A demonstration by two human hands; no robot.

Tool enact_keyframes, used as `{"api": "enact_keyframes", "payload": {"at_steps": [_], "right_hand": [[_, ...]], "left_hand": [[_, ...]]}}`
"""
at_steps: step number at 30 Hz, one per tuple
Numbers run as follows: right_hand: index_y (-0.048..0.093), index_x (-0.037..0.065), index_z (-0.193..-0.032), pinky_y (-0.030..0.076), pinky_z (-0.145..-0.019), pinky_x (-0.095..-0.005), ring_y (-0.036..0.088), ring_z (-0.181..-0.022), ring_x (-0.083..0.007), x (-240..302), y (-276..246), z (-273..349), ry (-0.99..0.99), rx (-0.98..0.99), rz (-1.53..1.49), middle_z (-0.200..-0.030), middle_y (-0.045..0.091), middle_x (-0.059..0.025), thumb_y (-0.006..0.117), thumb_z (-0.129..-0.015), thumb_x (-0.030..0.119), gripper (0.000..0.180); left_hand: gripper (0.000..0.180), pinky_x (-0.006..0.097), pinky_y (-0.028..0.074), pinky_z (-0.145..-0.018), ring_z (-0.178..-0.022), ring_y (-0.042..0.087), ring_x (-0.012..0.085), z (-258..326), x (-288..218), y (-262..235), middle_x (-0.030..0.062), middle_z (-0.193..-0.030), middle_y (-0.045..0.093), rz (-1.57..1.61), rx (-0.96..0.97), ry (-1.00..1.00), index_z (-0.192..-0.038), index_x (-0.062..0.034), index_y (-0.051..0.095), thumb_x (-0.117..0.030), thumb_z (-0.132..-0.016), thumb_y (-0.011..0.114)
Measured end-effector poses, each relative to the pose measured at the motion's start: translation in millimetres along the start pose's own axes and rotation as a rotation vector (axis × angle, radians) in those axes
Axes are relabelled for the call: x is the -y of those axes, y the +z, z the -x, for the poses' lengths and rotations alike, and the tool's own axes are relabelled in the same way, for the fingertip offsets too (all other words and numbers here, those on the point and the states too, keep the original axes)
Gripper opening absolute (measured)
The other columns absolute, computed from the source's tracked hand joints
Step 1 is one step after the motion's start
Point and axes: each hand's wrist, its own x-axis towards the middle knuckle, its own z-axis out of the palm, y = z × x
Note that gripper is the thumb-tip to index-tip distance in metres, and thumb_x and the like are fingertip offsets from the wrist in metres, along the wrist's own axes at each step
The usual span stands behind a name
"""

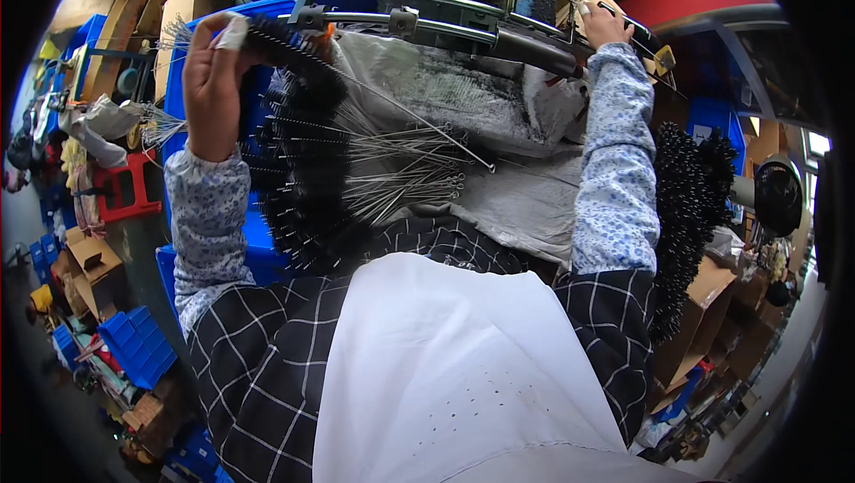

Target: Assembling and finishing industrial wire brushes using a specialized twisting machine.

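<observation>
A tube brush (294,42) with black bristles and a twisted wire stem is in my left hand (214,91), closed around its bristled end. Its stem slants down to the right and ends in a small loop. Light tape or cloth covers one of my fingertips. Below lies a pile of similar brushes (307,171), their looped wire stems pointing right. At the far right, my right hand (607,27) is closed at the end of a bench machine (405,20) with metal rods. What its fingers grip there is hidden.
Grey cloth (525,198) covers my lap and the machine's front. More black brushes (690,216) are heaped right of my right arm. A blue crate (178,118) stands at left, with bare wires (160,125) beside it. A red stool (129,187) is on the floor.
</observation>
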Motion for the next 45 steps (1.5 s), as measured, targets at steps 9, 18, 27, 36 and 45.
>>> {"api": "enact_keyframes", "payload": {"at_steps": [9, 18, 27, 36, 45], "right_hand": [[0.049, 0.004, -0.110, 0.042, -0.076, -0.0305, 0.054, -0.088, -0.0236, -24, -79, 122, -0.415, 0.546, -0.898, -0.095, 0.057, -0.0138, 0.044, -0.083, 0.019, 0.031], [0.051, 0.001, -0.104, 0.042, -0.075, -0.0269, 0.053, -0.082, -0.0172, 110, -67, 145, -0.417, 0.223, -1.213, -0.095, 0.056, -0.0099, 0.046, -0.084, 0.024, 0.031], [0.058, 0.025, -0.100, 0.033, -0.077, -0.0346, 0.048, -0.084, -0.0180, 65, -5, 35, -0.012, -0.314, -0.334, -0.083, 0.061, 0.0015, 0.050, -0.077, 0.026, 0.024], [0.059, 0.025, -0.098, 0.032, -0.076, -0.0346, 0.048, -0.083, -0.0172, 67, -3, 32, -0.019, -0.273, -0.338, -0.081, 0.061, 0.0019, 0.050, -0.077, 0.026, 0.023], [0.054, 0.030, -0.106, 0.026, -0.085, -0.0400, 0.040, -0.101, -0.0196, 64, 8, 13, -0.079, -0.259, -0.280, -0.098, 0.056, 0.0008, 0.044, -0.078, 0.014, 0.034]], "left_hand": [[0.015, 0.030, 0.047, -0.074, -0.086, 0.054, 0.0169, 1, 27, 29, 0.0107, -0.096, 0.050, 0.195, 0.366, -0.228, -0.098, -0.0019, 0.039, -0.013, -0.088, 0.035], [0.016, 0.026, 0.045, -0.065, -0.068, 0.054, 0.0192, 26, 33, 41, 0.0089, -0.078, 0.050, -0.302, 0.391, -0.152, -0.097, -0.0018, 0.038, -0.013, -0.087, 0.041], [0.018, 0.033, 0.037, -0.053, -0.055, 0.048, 0.0246, 45, 71, -65, 0.0116, -0.059, 0.050, -1.059, 0.395, -0.218, -0.074, -0.0009, 0.049, -0.018, -0.077, 0.055], [0.019, 0.027, 0.032, -0.047, -0.050, 0.040, 0.0131, 30, 44, -52, 0.0077, -0.055, 0.044, -1.008, 0.072, -0.022, -0.076, -0.0006, 0.047, -0.018, -0.082, 0.051], [0.015, 0.024, 0.038, -0.075, -0.079, 0.049, 0.0113, 9, -7, -38, 0.0049, -0.083, 0.053, -0.748, -0.063, 0.482, -0.085, -0.0016, 0.048, -0.016, -0.087, 0.043]]}}
